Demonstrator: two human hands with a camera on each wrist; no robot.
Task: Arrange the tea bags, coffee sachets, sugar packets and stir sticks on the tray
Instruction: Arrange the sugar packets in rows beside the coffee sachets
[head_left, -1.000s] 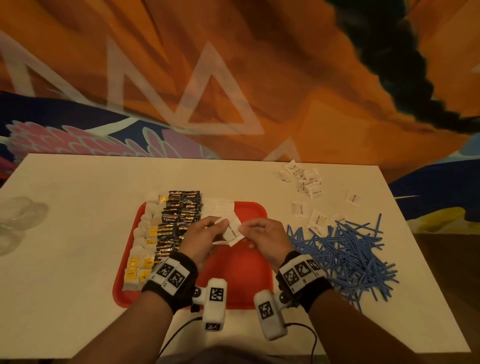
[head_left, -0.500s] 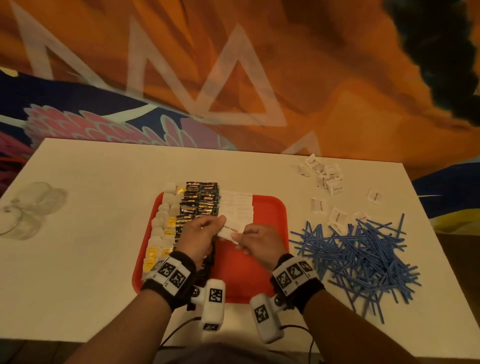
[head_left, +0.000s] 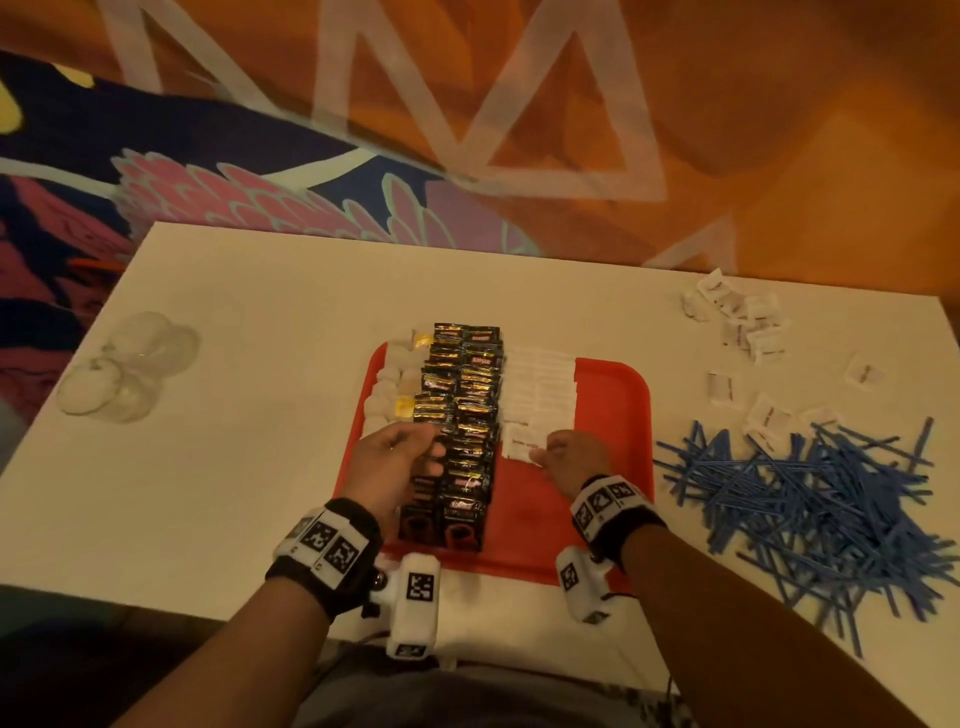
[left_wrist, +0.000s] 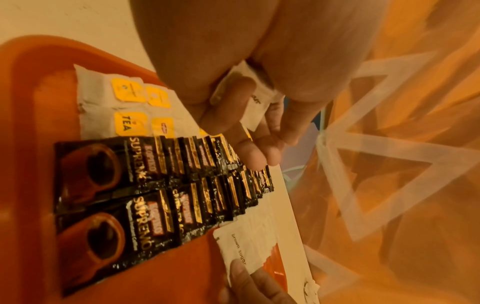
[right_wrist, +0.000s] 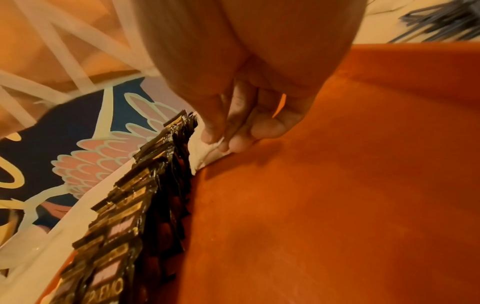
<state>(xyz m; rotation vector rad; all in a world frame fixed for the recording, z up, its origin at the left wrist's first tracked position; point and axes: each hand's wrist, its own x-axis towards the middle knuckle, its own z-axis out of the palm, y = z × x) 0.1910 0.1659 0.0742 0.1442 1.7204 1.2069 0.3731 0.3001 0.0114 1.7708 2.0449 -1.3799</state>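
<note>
A red tray (head_left: 613, 395) sits on the white desk (head_left: 249, 415). On it, from left to right, run a column of tea bags (head_left: 387, 395) with yellow tags, 2 overlapping columns of black coffee sachets (head_left: 467, 415), and a column of white sugar packets (head_left: 540, 389).

The right hand (head_left: 571, 457) pinches the nearest sugar packet (head_left: 523, 441), printed "brown sugar", between thumb and fingertips at the near end of the white column, just beside the coffee sachets; its lower edge touches the tray floor.

The left hand (head_left: 400, 462) hovers over the tea bags and coffee sachets, its fingers curled around several spare white packets (left_wrist: 255, 98) in its grip.

More loose packets (head_left: 748, 327) lie on the desk beyond the tray's right side, and a heap of blue stir sticks (head_left: 810, 509) lies to the right of the tray. Clear plastic cups (head_left: 124, 369) sit at the desk's left edge.
</note>
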